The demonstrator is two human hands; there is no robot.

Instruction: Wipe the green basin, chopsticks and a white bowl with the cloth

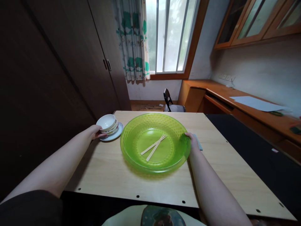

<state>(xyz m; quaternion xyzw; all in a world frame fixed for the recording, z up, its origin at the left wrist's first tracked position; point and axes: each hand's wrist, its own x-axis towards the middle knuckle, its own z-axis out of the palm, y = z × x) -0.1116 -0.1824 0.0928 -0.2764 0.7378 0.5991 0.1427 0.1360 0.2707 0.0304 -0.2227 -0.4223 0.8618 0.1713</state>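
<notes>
No text, label, brand, number or sign can be read. A small pale patch (275,150) on the dark surface (249,138) at the right is too small to tell whether it bears any writing.

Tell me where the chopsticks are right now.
In the head view, the chopsticks lie crossed on the bottom of the green basin, right of the stacked bowls; the right hand grips the basin's right rim.
</notes>
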